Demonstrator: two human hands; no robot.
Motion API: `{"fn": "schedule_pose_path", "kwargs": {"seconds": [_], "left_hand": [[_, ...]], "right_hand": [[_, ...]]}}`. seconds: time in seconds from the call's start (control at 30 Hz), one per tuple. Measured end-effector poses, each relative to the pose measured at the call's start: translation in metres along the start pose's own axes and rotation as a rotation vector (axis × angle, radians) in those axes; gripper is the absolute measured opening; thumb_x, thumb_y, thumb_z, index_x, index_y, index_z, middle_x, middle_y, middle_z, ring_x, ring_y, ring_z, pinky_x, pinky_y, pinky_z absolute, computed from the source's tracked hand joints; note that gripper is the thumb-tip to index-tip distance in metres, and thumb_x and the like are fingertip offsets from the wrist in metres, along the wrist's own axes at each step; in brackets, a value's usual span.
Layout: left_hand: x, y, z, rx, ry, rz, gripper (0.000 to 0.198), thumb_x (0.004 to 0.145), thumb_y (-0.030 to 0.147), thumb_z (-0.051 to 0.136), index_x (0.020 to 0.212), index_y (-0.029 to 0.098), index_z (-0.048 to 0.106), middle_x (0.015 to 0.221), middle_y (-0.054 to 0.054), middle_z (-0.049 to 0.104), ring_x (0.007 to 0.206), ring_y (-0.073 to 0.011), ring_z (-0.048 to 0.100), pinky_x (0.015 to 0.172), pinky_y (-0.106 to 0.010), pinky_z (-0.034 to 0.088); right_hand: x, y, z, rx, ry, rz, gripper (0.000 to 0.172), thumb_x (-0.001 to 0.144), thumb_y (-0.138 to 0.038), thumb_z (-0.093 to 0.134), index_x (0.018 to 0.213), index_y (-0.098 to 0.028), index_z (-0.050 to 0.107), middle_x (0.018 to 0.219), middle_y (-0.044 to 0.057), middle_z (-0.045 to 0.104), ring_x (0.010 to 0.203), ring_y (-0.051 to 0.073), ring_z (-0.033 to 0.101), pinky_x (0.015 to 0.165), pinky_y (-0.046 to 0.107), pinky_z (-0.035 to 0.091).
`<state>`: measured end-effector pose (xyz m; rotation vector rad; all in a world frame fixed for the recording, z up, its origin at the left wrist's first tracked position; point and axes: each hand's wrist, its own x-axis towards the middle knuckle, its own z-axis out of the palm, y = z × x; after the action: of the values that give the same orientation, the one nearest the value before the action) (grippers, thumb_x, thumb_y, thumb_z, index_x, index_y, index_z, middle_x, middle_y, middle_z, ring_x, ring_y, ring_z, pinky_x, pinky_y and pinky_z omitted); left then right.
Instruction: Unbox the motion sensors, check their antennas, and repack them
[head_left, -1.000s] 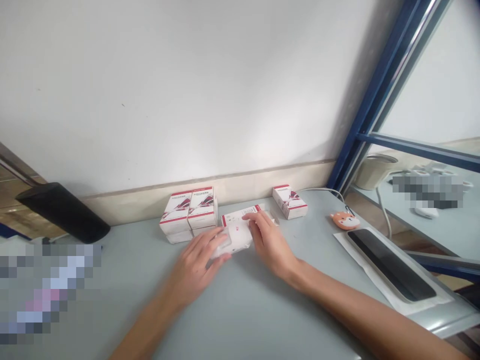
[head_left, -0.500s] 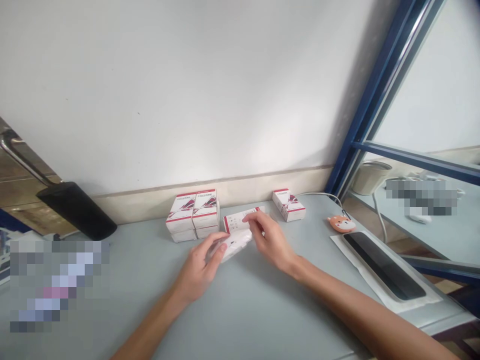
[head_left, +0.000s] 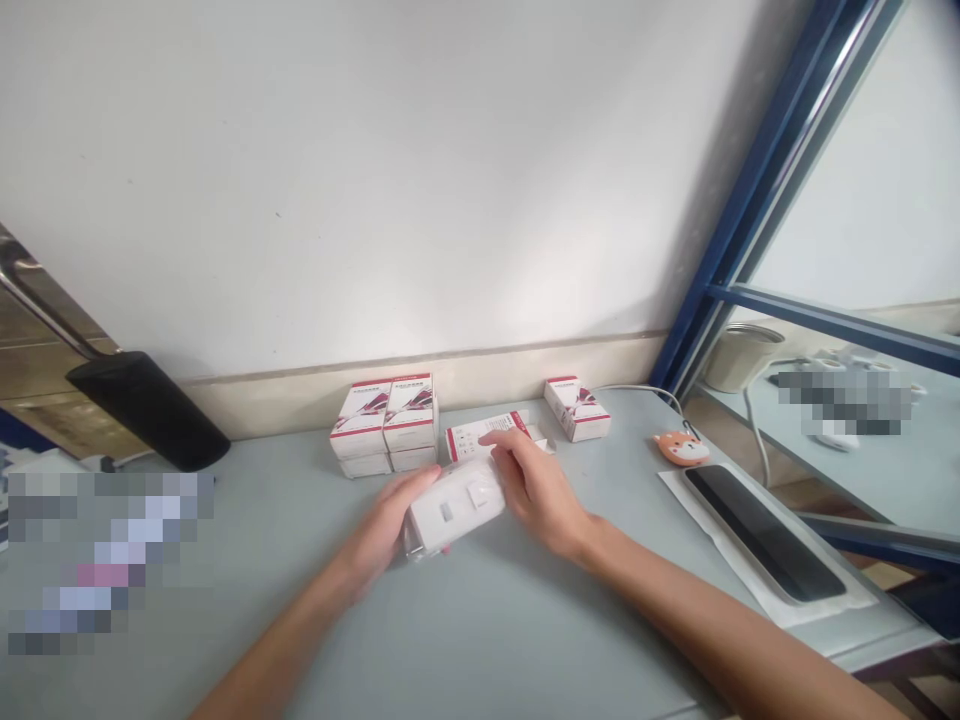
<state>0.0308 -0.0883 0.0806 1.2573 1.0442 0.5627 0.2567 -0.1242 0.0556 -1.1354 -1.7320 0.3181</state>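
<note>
Module rotated since earlier view, face now up: white module, perhaps socket faceplate [head_left: 454, 508], clamped between left hand [head_left: 382, 525] and right hand [head_left: 536, 490], hands close together above table [head_left: 525, 640]. Red-trimmed carton [head_left: 480, 436] just behind. Stacked boxes [head_left: 384, 425], lone box [head_left: 577, 409] stand unhandled.

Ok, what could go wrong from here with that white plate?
Two risks, I'd say. The white plastic plate is held only between the left hand and the right hand, so it could slip onto the table. The left hand also sits close to the stacked boxes and could knock them.
</note>
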Motion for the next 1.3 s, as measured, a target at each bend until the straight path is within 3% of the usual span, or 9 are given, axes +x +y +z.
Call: {"fn": "schedule_pose_path", "kwargs": {"seconds": [0.17, 0.3, 0.47, 0.53, 0.63, 0.87, 1.0, 1.2, 1.3], "left_hand": [[-0.004, 0.006, -0.002, -0.134, -0.082, -0.192, 0.055, 0.093, 0.069, 0.062, 0.112, 0.019, 0.075, 0.085, -0.005, 0.076, 0.067, -0.0185, 0.068, 0.062, -0.027, 0.053], [-0.004, 0.010, -0.002, -0.258, -0.196, -0.218, 0.053, 0.095, 0.064, 0.062, 0.115, 0.015, 0.073, 0.084, -0.010, 0.076, 0.062, -0.0186, 0.065, 0.054, -0.027, 0.049], [-0.007, 0.010, -0.009, -0.350, -0.393, 0.050, 0.071, 0.101, 0.069, 0.049, 0.154, 0.024, 0.047, 0.103, -0.014, 0.077, 0.068, -0.0206, 0.069, 0.069, -0.034, 0.052], [-0.009, 0.009, -0.010, -0.295, -0.443, 0.195, 0.081, 0.095, 0.066, 0.064, 0.162, 0.032, 0.032, 0.117, -0.013, 0.074, 0.082, -0.0229, 0.071, 0.081, -0.037, 0.052], [-0.009, 0.006, -0.006, -0.067, -0.371, 0.265, 0.086, 0.089, 0.048, 0.081, 0.160, 0.036, 0.034, 0.121, -0.011, 0.072, 0.093, -0.0238, 0.071, 0.089, -0.039, 0.051], [0.001, -0.004, 0.010, 0.122, 0.112, 0.321, 0.063, 0.084, 0.077, 0.068, 0.112, 0.021, 0.073, 0.091, -0.007, 0.075, 0.080, -0.0222, 0.065, 0.077, -0.033, 0.051], [0.006, -0.009, 0.006, 0.013, 0.119, 0.301, 0.068, 0.099, 0.076, 0.043, 0.079, 0.019, 0.072, 0.073, -0.008, 0.072, 0.081, -0.0233, 0.066, 0.079, -0.032, 0.053], [0.007, 0.001, -0.005, -0.285, 0.135, 0.122, 0.052, 0.089, 0.069, 0.064, 0.079, 0.018, 0.068, 0.060, 0.000, 0.063, 0.046, -0.0136, 0.051, 0.041, -0.025, 0.042], [0.001, 0.009, -0.007, -0.289, 0.136, 0.044, 0.049, 0.085, 0.065, 0.071, 0.074, 0.018, 0.064, 0.055, 0.002, 0.057, 0.043, -0.0129, 0.049, 0.037, -0.024, 0.039]], "right_hand": [[0.004, -0.004, -0.003, 0.190, -0.019, 0.145, 0.022, 0.109, -0.029, 0.040, 0.122, -0.026, 0.057, 0.084, 0.000, 0.057, 0.070, 0.017, 0.049, 0.064, 0.028, 0.041], [0.007, -0.004, -0.002, 0.395, -0.021, 0.258, 0.023, 0.108, -0.039, 0.045, 0.123, -0.026, 0.057, 0.082, -0.002, 0.051, 0.071, 0.017, 0.048, 0.065, 0.029, 0.041], [0.011, 0.002, 0.000, 0.522, 0.103, 0.462, 0.028, 0.102, -0.049, 0.052, 0.114, -0.025, 0.059, 0.083, -0.002, 0.054, 0.070, 0.016, 0.049, 0.062, 0.028, 0.041], [0.013, 0.004, -0.001, 0.528, 0.145, 0.554, 0.029, 0.099, -0.051, 0.054, 0.111, -0.024, 0.059, 0.084, -0.001, 0.057, 0.071, 0.016, 0.051, 0.063, 0.028, 0.042], [0.015, 0.004, -0.003, 0.557, 0.179, 0.626, 0.031, 0.096, -0.051, 0.058, 0.111, -0.024, 0.058, 0.086, -0.001, 0.060, 0.071, 0.016, 0.052, 0.065, 0.029, 0.045], [0.013, 0.000, -0.003, 0.507, 0.247, 0.343, 0.024, 0.104, -0.050, 0.053, 0.109, -0.027, 0.057, 0.085, -0.001, 0.056, 0.074, 0.016, 0.053, 0.067, 0.029, 0.046], [0.004, -0.001, 0.000, 0.322, 0.153, 0.093, 0.015, 0.109, -0.035, 0.046, 0.116, -0.026, 0.056, 0.090, 0.002, 0.061, 0.078, 0.018, 0.057, 0.071, 0.031, 0.049], [-0.006, -0.009, 0.004, 0.127, -0.034, -0.356, 0.020, 0.108, -0.019, 0.047, 0.122, -0.028, 0.057, 0.091, 0.002, 0.068, 0.070, 0.015, 0.058, 0.065, 0.028, 0.047], [-0.005, -0.017, 0.000, 0.103, -0.096, -0.302, 0.024, 0.104, -0.037, 0.064, 0.125, -0.029, 0.060, 0.096, 0.004, 0.068, 0.075, 0.018, 0.061, 0.069, 0.030, 0.050]]}}
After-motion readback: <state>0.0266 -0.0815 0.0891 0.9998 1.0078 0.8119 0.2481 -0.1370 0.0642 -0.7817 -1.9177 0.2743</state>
